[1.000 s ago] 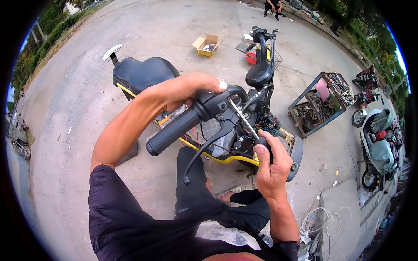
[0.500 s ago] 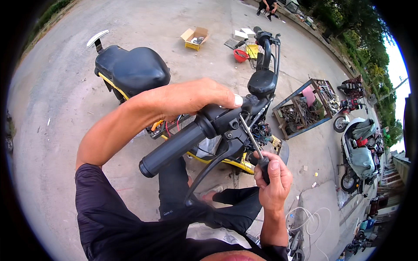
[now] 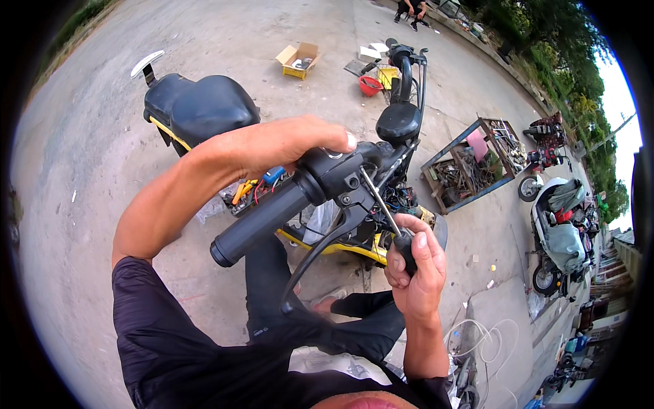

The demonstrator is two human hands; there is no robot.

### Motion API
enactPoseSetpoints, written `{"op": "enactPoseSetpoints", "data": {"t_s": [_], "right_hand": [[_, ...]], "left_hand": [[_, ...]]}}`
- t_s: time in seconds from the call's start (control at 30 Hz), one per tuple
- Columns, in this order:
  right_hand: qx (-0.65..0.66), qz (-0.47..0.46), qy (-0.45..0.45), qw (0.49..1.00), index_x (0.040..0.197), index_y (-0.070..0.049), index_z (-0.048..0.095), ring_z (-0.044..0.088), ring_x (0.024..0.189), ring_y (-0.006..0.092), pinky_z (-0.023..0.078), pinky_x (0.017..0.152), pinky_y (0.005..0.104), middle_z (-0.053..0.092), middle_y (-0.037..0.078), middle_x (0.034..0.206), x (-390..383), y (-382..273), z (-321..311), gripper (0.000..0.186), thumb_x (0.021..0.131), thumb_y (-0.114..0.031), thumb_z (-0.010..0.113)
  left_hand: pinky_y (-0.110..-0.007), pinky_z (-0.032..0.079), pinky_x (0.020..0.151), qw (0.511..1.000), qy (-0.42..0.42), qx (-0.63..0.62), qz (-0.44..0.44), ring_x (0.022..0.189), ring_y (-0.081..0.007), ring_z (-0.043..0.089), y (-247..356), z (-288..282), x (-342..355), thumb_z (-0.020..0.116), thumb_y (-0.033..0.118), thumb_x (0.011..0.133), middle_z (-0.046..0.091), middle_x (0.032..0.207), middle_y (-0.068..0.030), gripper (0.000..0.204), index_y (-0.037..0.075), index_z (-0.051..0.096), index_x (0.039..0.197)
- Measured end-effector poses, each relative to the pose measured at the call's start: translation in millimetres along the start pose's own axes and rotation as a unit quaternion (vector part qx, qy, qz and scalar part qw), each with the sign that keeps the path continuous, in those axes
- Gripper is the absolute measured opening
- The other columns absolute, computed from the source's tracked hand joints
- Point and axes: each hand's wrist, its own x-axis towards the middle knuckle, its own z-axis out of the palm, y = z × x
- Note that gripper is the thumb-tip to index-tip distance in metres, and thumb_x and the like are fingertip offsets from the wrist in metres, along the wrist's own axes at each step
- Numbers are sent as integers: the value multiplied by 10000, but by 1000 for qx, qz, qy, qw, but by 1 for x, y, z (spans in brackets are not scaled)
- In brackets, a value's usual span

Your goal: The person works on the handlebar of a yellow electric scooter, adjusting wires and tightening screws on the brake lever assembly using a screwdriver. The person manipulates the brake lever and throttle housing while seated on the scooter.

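Note:
A yellow and black electric scooter with a black seat [image 3: 211, 105] stands before me, its handlebar turned toward me. My left hand [image 3: 310, 140] lies over the far side of the black switch housing [image 3: 330, 170], thumb on top, other fingers mostly hidden behind it. Beside the housing is the rubber grip [image 3: 262, 228], with the curved brake lever [image 3: 310, 262] below. Closed round the dark handle of a screwdriver [image 3: 406, 253] is my right hand [image 3: 424, 276]. The metal shaft slants up to the housing's near side; whether its tip sits in a screw, I cannot tell.
Exposed wiring [image 3: 403, 204] shows in the scooter's front. A metal-framed bin [image 3: 443, 199] of tools and scrap stands to the right, and a parked scooter [image 3: 564, 242] beyond it. Farther off are a cardboard box [image 3: 306, 53], a red bowl [image 3: 370, 86] and a seated person [image 3: 411, 8].
The view has shifted a little, so the handlebar and both hands sit slightly farther left. My left thumb has slid back along the housing, and the screwdriver stays against it.

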Motion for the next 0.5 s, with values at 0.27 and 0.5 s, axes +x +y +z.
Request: {"op": "enactPoseSetpoints", "data": {"t_s": [0.27, 0.5], "right_hand": [[-469, -410, 36, 781, 1259, 31, 637, 608, 844, 180, 508, 720, 315, 580, 114, 943, 10, 5, 8, 338, 955, -52, 757], [9, -26, -47, 999, 1208, 5, 651, 608, 836, 137, 519, 736, 290, 648, 56, 988, 1, -11, 6, 254, 1014, -144, 721]], "left_hand": [[-275, 576, 748, 998, 38, 38, -27, 889, -120, 682, -4, -5, 3, 593, 389, 970, 731, 1053, -74, 500, -4, 708, 1256], [-286, 607, 797, 998, 43, 2, -40, 902, -129, 705, -1, -7, 6, 594, 342, 994, 734, 1067, -92, 456, -33, 685, 1236]]}}
